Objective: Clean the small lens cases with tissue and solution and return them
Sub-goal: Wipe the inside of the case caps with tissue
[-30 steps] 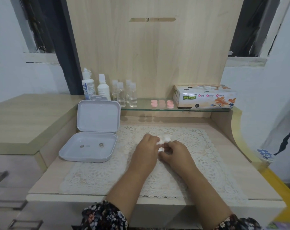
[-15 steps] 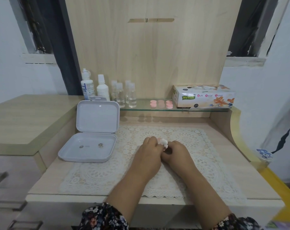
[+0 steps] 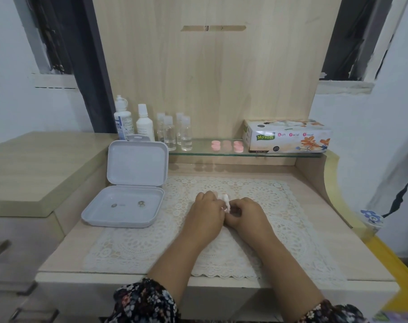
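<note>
A: Status?

B: Mid-wipe, I judge. My left hand (image 3: 206, 212) and right hand (image 3: 246, 213) meet over the lace mat (image 3: 280, 206); fingers closed round a tissue wad (image 3: 226, 202). Any case inside is hidden.

A: Remaining?

B: Pink lens cases (image 3: 226, 146) on the glass shelf (image 3: 280, 155); cleaned or not, I cannot tell.

A home dressing nook: a pale wood-grain vanity table (image 3: 65, 250) covered by a white lace doily (image 3: 280, 206), its glass shelf (image 3: 221, 154) holding a floral facial-tissue box (image 3: 287, 136) and white solution bottles (image 3: 134, 123).
</note>
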### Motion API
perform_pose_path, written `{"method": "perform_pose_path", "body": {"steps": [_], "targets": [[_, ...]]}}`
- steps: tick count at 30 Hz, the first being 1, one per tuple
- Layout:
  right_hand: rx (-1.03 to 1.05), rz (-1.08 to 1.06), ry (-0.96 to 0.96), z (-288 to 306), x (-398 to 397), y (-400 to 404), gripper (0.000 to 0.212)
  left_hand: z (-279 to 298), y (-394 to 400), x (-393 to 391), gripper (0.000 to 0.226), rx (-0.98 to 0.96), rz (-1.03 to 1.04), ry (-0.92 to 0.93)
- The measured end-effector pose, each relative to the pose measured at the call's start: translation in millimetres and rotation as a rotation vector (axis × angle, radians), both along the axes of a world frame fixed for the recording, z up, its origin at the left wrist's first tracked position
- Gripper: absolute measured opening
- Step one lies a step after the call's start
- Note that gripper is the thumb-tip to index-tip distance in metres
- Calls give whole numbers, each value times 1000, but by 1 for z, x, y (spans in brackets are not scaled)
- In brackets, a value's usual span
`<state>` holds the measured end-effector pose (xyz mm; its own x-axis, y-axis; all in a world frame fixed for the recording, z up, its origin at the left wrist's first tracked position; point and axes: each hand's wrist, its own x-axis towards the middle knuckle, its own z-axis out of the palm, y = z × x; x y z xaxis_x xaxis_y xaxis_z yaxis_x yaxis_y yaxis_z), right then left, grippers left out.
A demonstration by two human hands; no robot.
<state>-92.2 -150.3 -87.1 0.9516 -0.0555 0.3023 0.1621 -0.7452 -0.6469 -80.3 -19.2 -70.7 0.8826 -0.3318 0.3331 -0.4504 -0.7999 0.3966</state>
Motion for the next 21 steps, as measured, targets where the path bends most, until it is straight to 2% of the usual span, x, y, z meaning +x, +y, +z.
{"method": "perform_pose_path", "body": {"steps": [2,5,7,9,11,16,18,21], "targets": [[-1,-8,-1,0,0,0,9,1,1,1,29,-75,12,27],[-7,-23,-5,-2,1,-1,20,2,5,3,25,-403,119,44],[-1,-37,-3,-2,2,-1,25,2,9,3,23,-546,260,-44],[-6,-42,2,-2,2,0,26,2,12,1,22,-522,331,-108],[-5,-37,1,-2,1,0,25,1,11,-2,18,-479,262,-124],[2,-19,-4,1,-2,1,10,-2,4,-4,10,-187,91,-140],[-3,-21,-1,1,-2,1,20,-3,4,-5,14,-157,15,-156],[-2,-28,-2,1,-1,1,20,-4,3,-7,26,-120,-47,-186]]}}
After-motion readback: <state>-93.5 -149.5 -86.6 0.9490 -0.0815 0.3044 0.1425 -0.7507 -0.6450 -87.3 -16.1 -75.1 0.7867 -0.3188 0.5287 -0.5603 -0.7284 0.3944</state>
